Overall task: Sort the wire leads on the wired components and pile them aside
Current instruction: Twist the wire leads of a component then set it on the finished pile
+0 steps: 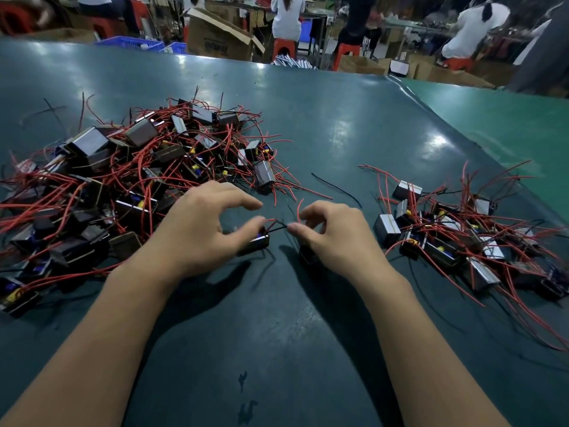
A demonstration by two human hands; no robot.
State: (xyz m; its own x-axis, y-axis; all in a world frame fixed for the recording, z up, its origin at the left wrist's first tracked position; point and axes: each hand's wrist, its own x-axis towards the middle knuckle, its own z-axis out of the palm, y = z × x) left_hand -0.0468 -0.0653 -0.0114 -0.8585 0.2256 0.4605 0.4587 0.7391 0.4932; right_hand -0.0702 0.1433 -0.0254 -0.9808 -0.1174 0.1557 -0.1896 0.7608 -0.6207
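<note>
Component (258, 240) sits on the mat (308, 334) between both piles; your left hand (197, 229) steadies its block, your right hand (332, 232) pinches the black lead (278, 228). Leads look limp and springy, so grip near the body

A small dark wired component (257, 240) with red and black leads (275, 227) is seen on the green table between a big tangled heap of like components (123, 180) at the left and a smaller pile (462, 238) at the right.
</note>
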